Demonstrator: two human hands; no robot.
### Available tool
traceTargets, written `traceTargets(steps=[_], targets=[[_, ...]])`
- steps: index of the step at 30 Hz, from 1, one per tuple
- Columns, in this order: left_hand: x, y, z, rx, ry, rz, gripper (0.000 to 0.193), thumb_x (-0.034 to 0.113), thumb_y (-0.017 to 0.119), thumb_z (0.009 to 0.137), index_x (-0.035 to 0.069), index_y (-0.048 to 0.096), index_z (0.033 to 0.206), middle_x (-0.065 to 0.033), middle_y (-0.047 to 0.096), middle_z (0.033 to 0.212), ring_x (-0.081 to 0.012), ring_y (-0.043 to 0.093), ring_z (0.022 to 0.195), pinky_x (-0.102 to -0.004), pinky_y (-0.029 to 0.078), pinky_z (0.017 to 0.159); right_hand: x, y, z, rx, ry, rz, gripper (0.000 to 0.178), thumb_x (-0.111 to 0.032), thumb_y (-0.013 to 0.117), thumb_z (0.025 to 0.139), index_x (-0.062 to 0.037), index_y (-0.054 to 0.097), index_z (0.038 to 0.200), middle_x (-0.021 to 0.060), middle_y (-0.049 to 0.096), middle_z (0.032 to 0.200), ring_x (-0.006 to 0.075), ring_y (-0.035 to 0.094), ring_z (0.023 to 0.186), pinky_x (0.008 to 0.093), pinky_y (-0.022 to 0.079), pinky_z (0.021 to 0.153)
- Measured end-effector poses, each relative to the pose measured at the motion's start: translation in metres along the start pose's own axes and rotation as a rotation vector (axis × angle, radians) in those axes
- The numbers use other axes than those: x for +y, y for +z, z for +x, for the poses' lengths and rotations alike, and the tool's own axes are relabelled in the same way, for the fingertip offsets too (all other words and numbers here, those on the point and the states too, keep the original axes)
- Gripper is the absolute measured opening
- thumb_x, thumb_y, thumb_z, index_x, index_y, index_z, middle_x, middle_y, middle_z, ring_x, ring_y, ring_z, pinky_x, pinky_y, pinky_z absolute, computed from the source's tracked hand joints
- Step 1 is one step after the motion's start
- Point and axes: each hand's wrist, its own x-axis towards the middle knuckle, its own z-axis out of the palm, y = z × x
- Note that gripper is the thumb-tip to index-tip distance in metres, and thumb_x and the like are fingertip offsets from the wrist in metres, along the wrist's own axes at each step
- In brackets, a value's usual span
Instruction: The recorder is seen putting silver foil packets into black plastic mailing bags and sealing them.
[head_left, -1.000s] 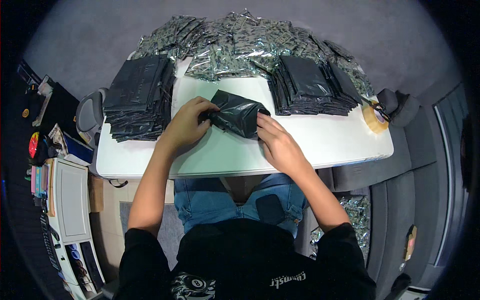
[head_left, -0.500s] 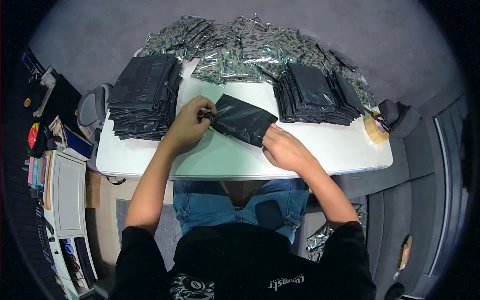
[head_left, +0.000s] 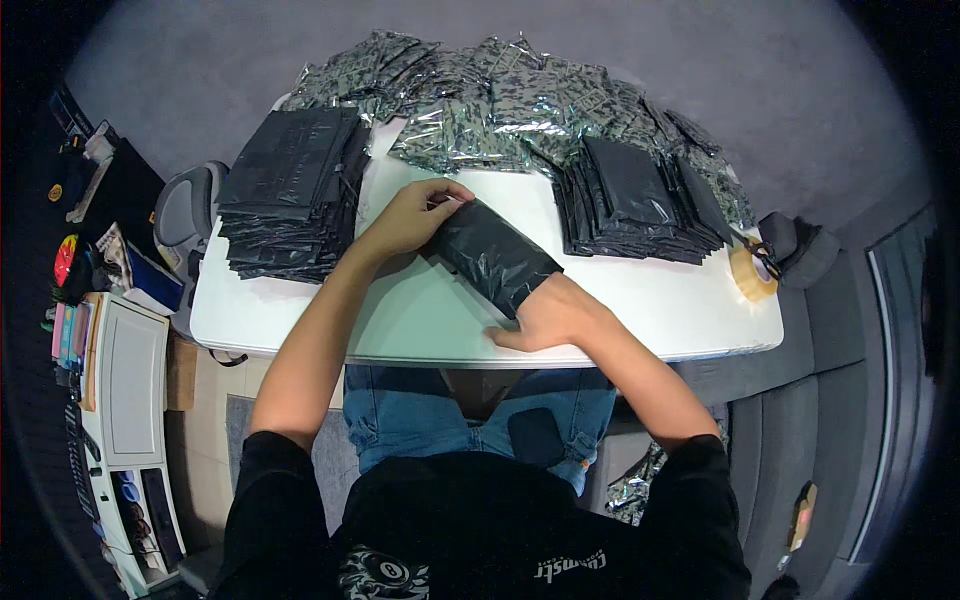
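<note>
A black plastic mailing bag (head_left: 495, 255) lies slantwise over the middle of the white table (head_left: 420, 335). At its far left corner, my left hand (head_left: 420, 215) pinches the edge between thumb and fingers. My right hand (head_left: 555, 312) is at the near right end; its fingers run into the bag's mouth and are hidden there, while the thumb stretches out apart on the outside. To the left stands a tall stack of black packages (head_left: 290, 180). Another group of black packages (head_left: 630, 190) leans in a row on the right.
Camouflage-patterned packets in clear plastic (head_left: 460, 130) are heaped along the table's far edge. A roll of tape (head_left: 752, 275) with dark-handled scissors (head_left: 765, 255) lies at the right edge. A grey chair (head_left: 188, 210) and a white cabinet (head_left: 135, 385) stand left; a grey sofa (head_left: 785, 400) is on the right.
My right hand has gone from gripping the bag's right end to having its fingers inside the mouth. My left hand has shifted up and right along the bag's edge.
</note>
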Motion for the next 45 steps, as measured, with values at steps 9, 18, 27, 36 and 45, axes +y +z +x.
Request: traceTargets(steps=[9,18,27,36,45], targets=[[-0.014,-0.001,-0.001,0.049,0.05,-0.05,0.022,0.009,0.064,0.11,0.001,0.079,0.123,-0.0067,0.08,0.116,-0.0149,0.07,0.11,-0.0315,0.053,0.103,-0.001,0.005,0.042,0.169,-0.253,-0.022,0.106,-0.056,0.087,0.087,0.0021,0.044,0.165,0.028,0.043,0.169,0.0451,0.035,0.161,0.0474,0.024,0.136],[-0.009,0.003,-0.006,0.12,0.135,0.069,0.024,0.008,0.06,0.108,-0.001,0.08,0.12,-0.0139,0.082,0.115,-0.0218,0.075,0.11,-0.0347,0.054,0.101,0.002,0.018,0.049,0.166,-0.209,-0.046,0.112,-0.067,0.082,0.086,0.0056,0.045,0.163,0.0327,0.043,0.168,0.0483,0.034,0.16,0.051,0.021,0.138],[0.004,0.007,-0.022,0.063,0.073,0.098,0.025,0.002,0.06,0.109,-0.001,0.078,0.126,-0.0118,0.08,0.126,-0.0203,0.072,0.119,-0.0345,0.052,0.11,-0.002,0.017,0.044,0.204,-0.207,-0.128,0.09,-0.06,0.078,0.094,0.0023,0.057,0.155,0.0281,0.052,0.163,0.0441,0.043,0.156,0.0484,0.028,0.135],[0.0,0.011,-0.024,0.16,0.206,0.373,0.023,0.002,0.069,0.103,0.004,0.079,0.123,-0.0164,0.079,0.12,-0.0314,0.075,0.112,-0.041,0.058,0.102,-0.005,0.017,0.007,0.133,-0.001,-0.052,0.059,-0.037,0.074,0.102,-0.0028,0.064,0.149,0.0287,0.063,0.148,0.0445,0.059,0.139,0.0494,0.046,0.121],[0.059,0.036,-0.076,0.15,0.53,0.356,0.047,-0.002,0.078,0.087,0.008,0.073,0.132,-0.0153,0.07,0.131,-0.0373,0.066,0.128,-0.0441,0.053,0.111,-0.021,-0.019,-0.029,0.536,0.012,-0.003,0.013,-0.005,0.083,0.087,0.0,0.075,0.096,0.0149,0.07,0.086,0.0347,0.071,0.077,0.0437,0.057,0.069]])
